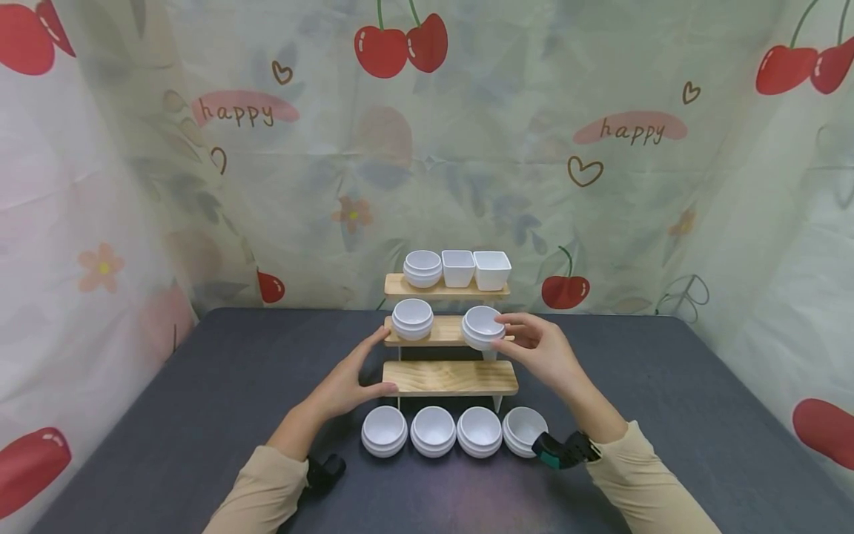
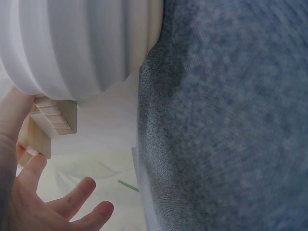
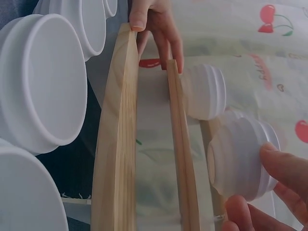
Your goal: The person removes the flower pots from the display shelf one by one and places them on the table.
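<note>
My right hand (image 1: 543, 348) pinches a white round ridged bowl (image 1: 483, 328) between thumb and fingers at the right end of the middle shelf (image 1: 443, 331). In the right wrist view a small gap shows between this bowl (image 3: 243, 156) and the shelf board (image 3: 182, 144). My left hand (image 1: 347, 378) is spread at the stand's left side, its thumb touching the end of the bottom shelf (image 1: 450, 378) and a finger on the middle shelf's end. Another round bowl (image 1: 412, 319) sits at the left of the middle shelf.
On the top shelf (image 1: 447, 288) stand a round bowl (image 1: 422, 268) and two square bowls (image 1: 491, 271). Several round bowls (image 1: 434, 431) line the dark tabletop (image 1: 267, 356) before the stand. A printed curtain (image 1: 467, 185) hangs behind and at both sides.
</note>
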`<state>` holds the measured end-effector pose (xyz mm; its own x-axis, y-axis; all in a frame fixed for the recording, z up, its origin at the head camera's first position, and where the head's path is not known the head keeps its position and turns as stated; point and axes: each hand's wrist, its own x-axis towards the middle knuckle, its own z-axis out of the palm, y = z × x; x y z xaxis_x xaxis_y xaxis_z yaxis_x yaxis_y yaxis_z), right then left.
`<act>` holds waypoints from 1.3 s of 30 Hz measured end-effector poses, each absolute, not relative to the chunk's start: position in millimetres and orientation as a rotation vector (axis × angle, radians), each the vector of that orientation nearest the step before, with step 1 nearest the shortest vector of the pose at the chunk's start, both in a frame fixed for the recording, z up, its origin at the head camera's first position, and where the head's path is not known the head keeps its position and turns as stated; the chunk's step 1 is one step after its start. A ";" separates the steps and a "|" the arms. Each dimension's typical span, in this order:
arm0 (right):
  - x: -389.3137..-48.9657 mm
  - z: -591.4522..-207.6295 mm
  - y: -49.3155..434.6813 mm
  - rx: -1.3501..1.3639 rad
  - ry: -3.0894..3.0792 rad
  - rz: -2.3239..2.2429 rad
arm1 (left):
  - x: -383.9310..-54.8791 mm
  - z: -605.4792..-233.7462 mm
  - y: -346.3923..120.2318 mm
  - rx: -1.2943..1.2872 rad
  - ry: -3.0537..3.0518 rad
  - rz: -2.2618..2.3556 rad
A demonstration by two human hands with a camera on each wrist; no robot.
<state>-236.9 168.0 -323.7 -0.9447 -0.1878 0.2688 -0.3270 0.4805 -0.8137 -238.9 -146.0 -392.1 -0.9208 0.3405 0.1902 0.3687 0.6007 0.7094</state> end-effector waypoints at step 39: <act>-222.1 -329.1 196.8 0.438 -2.634 1.443 | -239.6 -392.0 -146.3 -0.621 -2.776 -1.246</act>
